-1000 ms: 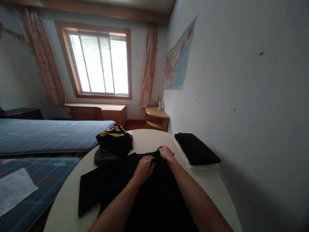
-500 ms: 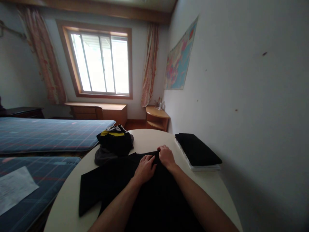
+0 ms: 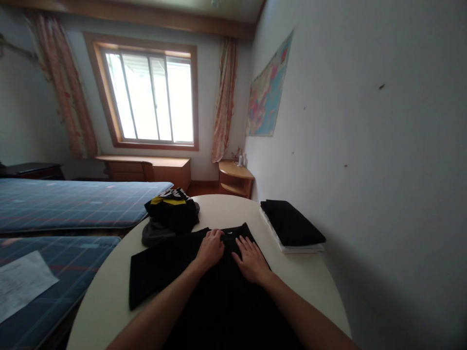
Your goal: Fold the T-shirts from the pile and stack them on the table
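Observation:
A black T-shirt [image 3: 226, 306] lies spread over the round cream table [image 3: 105, 296], one sleeve reaching out to the left. Its neckline is at the far side, where a small pale label shows. My left hand [image 3: 210, 249] is at the left of the neckline, fingers bent and close together on the fabric; the fingertips are partly hidden. Flat on the shirt to the right of the neckline rests my right hand [image 3: 251, 258], its fingers spread and holding nothing.
Folded black clothing [image 3: 292, 223] lies on a white stack at the table's right. A crumpled heap of dark clothes [image 3: 171, 214] with yellow and white print sits at the far left. Blue plaid mattresses [image 3: 73, 204] stand left, and a wall [image 3: 383, 218] rises on the right.
My right hand has let go of the shirt's far edge and moved nearer, now flat on the cloth. My left hand has shifted slightly left to the neckline. The left sleeve has drawn inward.

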The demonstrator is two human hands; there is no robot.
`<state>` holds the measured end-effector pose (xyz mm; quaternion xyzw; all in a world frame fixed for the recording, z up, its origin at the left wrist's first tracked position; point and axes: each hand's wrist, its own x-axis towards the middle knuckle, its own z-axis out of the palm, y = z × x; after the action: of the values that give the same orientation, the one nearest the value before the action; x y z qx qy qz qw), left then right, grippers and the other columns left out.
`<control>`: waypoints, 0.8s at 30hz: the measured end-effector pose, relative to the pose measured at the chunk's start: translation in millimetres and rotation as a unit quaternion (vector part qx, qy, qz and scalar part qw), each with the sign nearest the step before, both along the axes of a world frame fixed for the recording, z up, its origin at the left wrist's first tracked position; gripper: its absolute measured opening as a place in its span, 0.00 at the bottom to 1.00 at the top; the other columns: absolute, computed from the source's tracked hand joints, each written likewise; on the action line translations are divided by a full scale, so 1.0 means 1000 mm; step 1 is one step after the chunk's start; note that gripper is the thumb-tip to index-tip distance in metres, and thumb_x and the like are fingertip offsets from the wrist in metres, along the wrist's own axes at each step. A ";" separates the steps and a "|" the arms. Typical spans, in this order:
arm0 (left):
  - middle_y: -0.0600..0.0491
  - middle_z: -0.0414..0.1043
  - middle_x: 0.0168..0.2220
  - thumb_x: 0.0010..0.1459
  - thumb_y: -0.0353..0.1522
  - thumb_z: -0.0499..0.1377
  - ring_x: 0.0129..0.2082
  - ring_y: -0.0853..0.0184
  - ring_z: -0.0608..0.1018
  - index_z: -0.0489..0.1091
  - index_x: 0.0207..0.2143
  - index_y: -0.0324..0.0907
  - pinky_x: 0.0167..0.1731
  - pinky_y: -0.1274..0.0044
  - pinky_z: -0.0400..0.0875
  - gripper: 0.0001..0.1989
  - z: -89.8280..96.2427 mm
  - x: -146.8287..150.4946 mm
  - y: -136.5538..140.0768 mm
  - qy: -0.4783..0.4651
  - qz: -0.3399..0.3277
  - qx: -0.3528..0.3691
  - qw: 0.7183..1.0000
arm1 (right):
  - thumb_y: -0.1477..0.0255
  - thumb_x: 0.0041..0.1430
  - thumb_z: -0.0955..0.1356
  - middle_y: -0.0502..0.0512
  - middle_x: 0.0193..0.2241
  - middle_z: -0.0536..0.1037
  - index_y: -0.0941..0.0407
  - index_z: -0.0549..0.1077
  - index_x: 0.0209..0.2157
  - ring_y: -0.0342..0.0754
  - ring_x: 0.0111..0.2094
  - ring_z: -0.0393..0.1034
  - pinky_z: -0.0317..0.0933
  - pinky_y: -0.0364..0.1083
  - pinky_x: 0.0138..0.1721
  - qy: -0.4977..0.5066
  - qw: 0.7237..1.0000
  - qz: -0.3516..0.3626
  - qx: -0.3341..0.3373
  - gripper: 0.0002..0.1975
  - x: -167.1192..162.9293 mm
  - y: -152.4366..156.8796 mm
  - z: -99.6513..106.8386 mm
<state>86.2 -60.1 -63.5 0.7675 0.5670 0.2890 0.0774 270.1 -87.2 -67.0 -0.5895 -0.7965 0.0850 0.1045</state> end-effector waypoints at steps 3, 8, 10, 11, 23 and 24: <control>0.44 0.68 0.54 0.58 0.28 0.54 0.54 0.56 0.68 0.69 0.48 0.40 0.54 0.68 0.63 0.16 0.011 -0.019 -0.005 0.045 0.044 0.003 0.998 | 0.56 0.67 0.54 0.55 0.69 0.50 0.58 0.53 0.68 0.54 0.69 0.39 0.35 0.53 0.68 -0.009 1.000 -0.010 -0.004 0.33 0.014 0.010 -0.001; 0.42 0.65 0.56 0.60 0.32 0.53 0.53 0.55 0.69 0.68 0.52 0.39 0.52 0.67 0.63 0.17 0.025 -0.061 -0.018 0.118 0.174 0.013 0.978 | 0.58 0.68 0.54 0.56 0.69 0.49 0.57 0.52 0.68 0.53 0.69 0.39 0.36 0.54 0.67 -0.028 0.999 -0.019 -0.013 0.31 0.040 0.035 -0.003; 0.40 0.65 0.55 0.61 0.33 0.52 0.51 0.54 0.70 0.66 0.54 0.38 0.49 0.66 0.65 0.19 0.026 -0.078 -0.024 0.139 0.238 0.022 0.961 | 0.59 0.68 0.54 0.57 0.69 0.49 0.57 0.53 0.68 0.53 0.70 0.38 0.36 0.55 0.67 -0.033 0.999 -0.028 -0.026 0.31 0.047 0.045 0.000; 0.39 0.65 0.54 0.61 0.34 0.52 0.51 0.52 0.70 0.65 0.55 0.37 0.47 0.66 0.65 0.20 0.026 -0.086 -0.028 0.148 0.267 0.023 0.952 | 0.60 0.68 0.55 0.57 0.69 0.48 0.57 0.52 0.67 0.53 0.70 0.38 0.35 0.55 0.67 -0.033 0.998 -0.037 -0.039 0.30 0.049 0.049 0.002; 0.34 0.71 0.48 0.61 0.42 0.53 0.48 0.48 0.76 0.60 0.54 0.33 0.42 0.65 0.69 0.25 0.038 -0.131 -0.043 0.152 0.339 -0.156 0.915 | 0.45 0.62 0.55 0.60 0.69 0.46 0.60 0.51 0.68 0.58 0.70 0.33 0.28 0.63 0.66 -0.033 0.992 -0.119 -0.028 0.42 0.032 0.051 -0.002; 0.33 0.72 0.48 0.61 0.42 0.53 0.48 0.48 0.77 0.59 0.55 0.32 0.42 0.65 0.69 0.26 0.040 -0.132 -0.044 0.146 0.332 -0.175 0.915 | 0.45 0.62 0.55 0.60 0.69 0.47 0.59 0.51 0.68 0.58 0.70 0.34 0.28 0.62 0.66 -0.034 0.993 -0.111 -0.020 0.42 0.034 0.049 -0.004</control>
<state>-45.4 -104.3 -23.0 0.5429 0.8357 0.0785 0.0263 303.6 -38.7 -70.7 -0.6788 -0.7273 0.0693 0.0744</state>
